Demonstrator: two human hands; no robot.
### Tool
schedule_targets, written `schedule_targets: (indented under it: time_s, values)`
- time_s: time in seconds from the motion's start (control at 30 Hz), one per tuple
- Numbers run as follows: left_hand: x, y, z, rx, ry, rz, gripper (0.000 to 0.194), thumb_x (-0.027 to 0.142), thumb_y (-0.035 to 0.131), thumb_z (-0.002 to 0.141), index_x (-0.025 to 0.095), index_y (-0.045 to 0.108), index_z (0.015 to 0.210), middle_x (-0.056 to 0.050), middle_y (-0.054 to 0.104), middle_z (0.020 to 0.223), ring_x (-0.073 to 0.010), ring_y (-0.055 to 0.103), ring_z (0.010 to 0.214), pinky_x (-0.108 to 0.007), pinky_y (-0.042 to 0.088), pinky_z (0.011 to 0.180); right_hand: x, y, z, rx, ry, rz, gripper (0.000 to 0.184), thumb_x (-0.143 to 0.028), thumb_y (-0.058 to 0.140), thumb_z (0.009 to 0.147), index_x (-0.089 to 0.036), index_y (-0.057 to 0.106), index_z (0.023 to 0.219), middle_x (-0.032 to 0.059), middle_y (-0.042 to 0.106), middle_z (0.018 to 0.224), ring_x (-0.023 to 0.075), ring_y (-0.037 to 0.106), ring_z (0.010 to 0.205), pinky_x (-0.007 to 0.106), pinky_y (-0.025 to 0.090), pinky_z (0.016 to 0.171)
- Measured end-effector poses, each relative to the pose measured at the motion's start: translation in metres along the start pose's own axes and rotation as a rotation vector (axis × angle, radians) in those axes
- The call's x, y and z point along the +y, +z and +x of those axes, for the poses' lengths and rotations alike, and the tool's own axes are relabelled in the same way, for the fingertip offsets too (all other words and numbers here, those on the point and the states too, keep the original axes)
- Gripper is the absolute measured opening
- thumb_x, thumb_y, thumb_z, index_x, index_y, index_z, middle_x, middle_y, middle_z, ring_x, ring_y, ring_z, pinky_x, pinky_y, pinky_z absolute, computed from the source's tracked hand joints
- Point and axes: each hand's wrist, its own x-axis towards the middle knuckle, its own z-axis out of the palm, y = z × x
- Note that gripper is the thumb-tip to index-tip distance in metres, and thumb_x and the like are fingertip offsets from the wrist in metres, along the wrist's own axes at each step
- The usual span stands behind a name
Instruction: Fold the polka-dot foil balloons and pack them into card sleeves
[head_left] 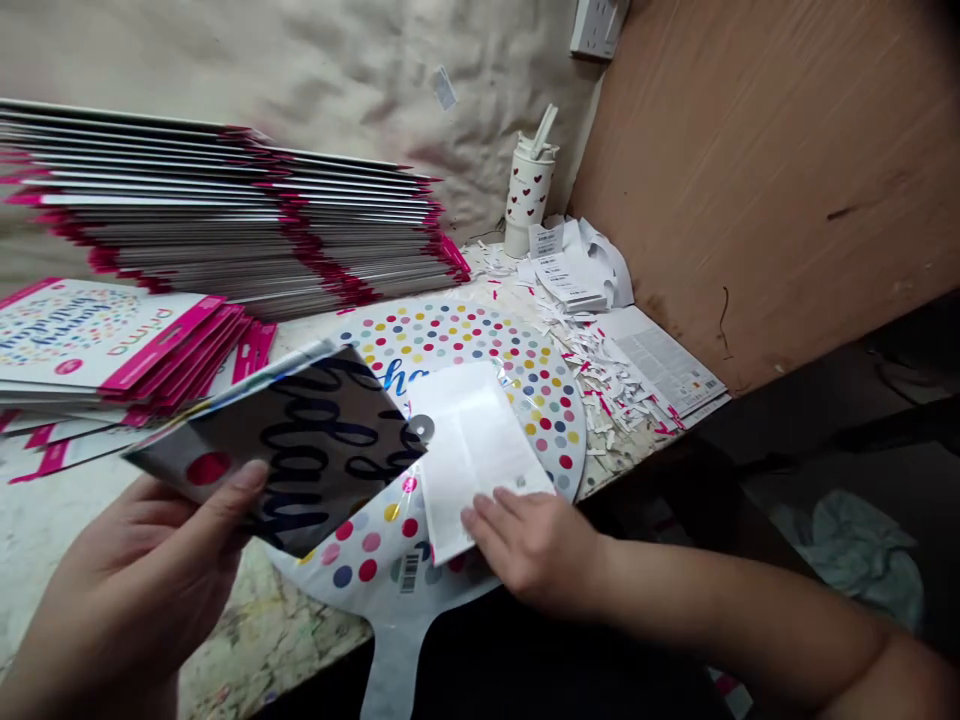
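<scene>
My left hand (pixel 172 560) grips a folded foil balloon (pixel 300 450), silvery-dark with dark script lettering and a red dot, thumb on top. My right hand (pixel 532 540) is closed on the lower edge of a white paper packet (pixel 472 440); its thumb is hidden. The packet lies over a flat, round foil balloon (pixel 525 350) with many coloured dots, blue lettering and a barcode. That balloon's pale tail (pixel 397 660) hangs past the table's front edge. One corner of the folded balloon reaches the packet's left side, beside a small grey disc (pixel 421 430).
Tall stacks of pink-edged packets (pixel 247 230) stand along the wall, with a lower pile of printed packets (pixel 90 340) at left. At the back right are a heart-patterned tumbler (pixel 529 195), label sheets (pixel 574 280), paper scraps (pixel 600 370) and a booklet (pixel 667 350) beside a wooden panel (pixel 750 180).
</scene>
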Motion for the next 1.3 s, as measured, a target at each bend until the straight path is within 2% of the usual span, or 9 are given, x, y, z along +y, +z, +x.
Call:
schedule_targets:
  time_s: [0.2, 0.3, 0.37, 0.47, 0.63, 0.83, 0.93, 1.1, 1.3]
  values:
    - [0.023, 0.0, -0.01, -0.44, 0.3, 0.267, 0.02, 0.029, 0.051, 0.08, 0.024, 0.059, 0.097, 0.002, 0.069, 0.085, -0.0164, 0.064, 0.077, -0.023, 0.053, 0.063, 0.029, -0.02, 0.05, 0.159, 0.227, 0.556, 0.074, -0.048, 0.067, 0.07, -0.009, 0.045, 0.129, 0.0165, 0.05, 0.131, 0.0277, 0.045, 0.122, 0.04, 0.038, 0.102]
    - [0.053, 0.012, -0.009, -0.613, 0.543, 0.401, 0.024, 0.022, 0.044, 0.082, 0.025, 0.059, 0.101, 0.003, 0.068, 0.08, -0.0135, 0.062, 0.067, -0.021, 0.049, 0.056, 0.062, -0.044, 0.081, -0.129, 0.052, 0.724, 0.051, -0.026, 0.069, 0.069, -0.015, 0.056, 0.117, 0.0104, 0.058, 0.12, 0.0262, 0.05, 0.116, 0.041, 0.041, 0.097]
    - [0.066, 0.026, -0.012, -0.374, 0.631, 0.46, 0.027, 0.02, 0.046, 0.081, 0.024, 0.057, 0.105, 0.002, 0.067, 0.079, -0.0145, 0.062, 0.066, -0.023, 0.05, 0.059, 0.084, -0.04, 0.093, -0.327, 0.086, 0.831, 0.021, -0.012, 0.063, 0.07, -0.015, 0.066, 0.091, 0.0047, 0.068, 0.088, 0.0205, 0.063, 0.09, 0.033, 0.05, 0.08]
    - [0.061, 0.062, -0.03, -0.022, 0.774, 0.489, 0.03, 0.016, 0.049, 0.081, 0.019, 0.054, 0.111, -0.006, 0.066, 0.096, -0.0194, 0.062, 0.087, -0.033, 0.049, 0.08, 0.117, -0.01, 0.088, -0.187, 0.592, 1.009, 0.008, -0.014, 0.058, 0.074, -0.013, 0.065, 0.078, 0.0022, 0.066, 0.068, 0.0151, 0.063, 0.063, 0.027, 0.052, 0.059]
    - [0.01, 0.116, -0.057, -0.731, 0.735, 0.692, 0.056, 0.042, 0.045, 0.084, 0.009, 0.043, 0.13, -0.021, 0.04, 0.138, -0.036, 0.038, 0.126, -0.053, 0.038, 0.096, 0.147, 0.036, 0.059, 0.093, 1.071, 1.511, 0.014, -0.023, 0.066, 0.069, -0.015, 0.061, 0.08, 0.0022, 0.067, 0.071, 0.0145, 0.063, 0.062, 0.028, 0.055, 0.059]
    - [-0.003, 0.05, -0.007, -1.268, 0.553, 0.505, 0.031, 0.035, 0.039, 0.09, 0.03, 0.061, 0.111, -0.004, 0.062, 0.119, -0.0235, 0.042, 0.126, -0.047, 0.025, 0.107, 0.151, 0.055, 0.033, -0.086, 1.093, 1.378, 0.022, -0.027, 0.069, 0.068, -0.015, 0.063, 0.087, 0.005, 0.07, 0.08, 0.018, 0.065, 0.075, 0.03, 0.054, 0.068]
    - [0.011, 0.043, 0.016, -1.211, 0.502, 0.566, 0.028, 0.03, 0.04, 0.088, 0.024, 0.068, 0.089, -0.004, 0.07, 0.09, -0.0213, 0.062, 0.097, -0.032, 0.045, 0.084, 0.151, 0.067, 0.026, -0.151, 1.124, 1.083, 0.017, -0.028, 0.07, 0.067, -0.015, 0.064, 0.078, 0.0043, 0.069, 0.075, 0.019, 0.064, 0.073, 0.029, 0.052, 0.066]
    - [0.009, 0.11, 0.031, -0.779, 0.761, 0.687, 0.024, 0.018, 0.038, 0.082, 0.017, 0.061, 0.089, -0.009, 0.06, 0.093, -0.0222, 0.053, 0.089, -0.037, 0.043, 0.079, 0.141, 0.072, 0.014, -0.101, 1.155, 0.934, 0.022, -0.034, 0.065, 0.071, -0.016, 0.063, 0.084, 0.0048, 0.069, 0.079, 0.0209, 0.064, 0.075, 0.03, 0.051, 0.066]
    - [-0.007, 0.139, 0.042, -0.748, 0.887, 0.65, 0.016, 0.017, 0.038, 0.079, 0.017, 0.054, 0.081, -0.008, 0.056, 0.089, -0.0224, 0.048, 0.09, -0.041, 0.036, 0.085, 0.124, 0.053, -0.002, -0.061, 1.133, 0.855, 0.026, -0.038, 0.06, 0.075, -0.016, 0.065, 0.088, 0.0069, 0.07, 0.085, 0.0234, 0.065, 0.078, 0.032, 0.051, 0.067]
